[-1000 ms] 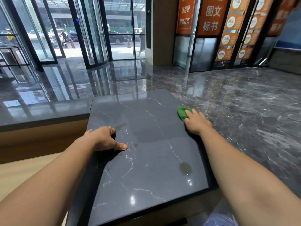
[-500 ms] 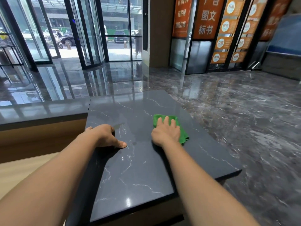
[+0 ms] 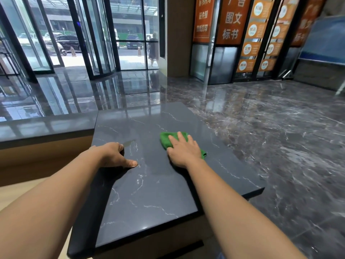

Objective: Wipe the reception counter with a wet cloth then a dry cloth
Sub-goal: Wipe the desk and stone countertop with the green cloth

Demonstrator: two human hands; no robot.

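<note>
The right hand (image 3: 183,150), fingers spread, presses the green cloth (image 3: 167,140) flat to the bench (image 3: 149,193) for wiping, while the curled left hand (image 3: 113,155) braces nearby.

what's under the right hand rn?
A green cloth, pressed flat onto the dark counter by the right hand with straight fingers. Its far edge and right corner show. The palm covers the middle, so folds or wetness there can't be seen.
</note>
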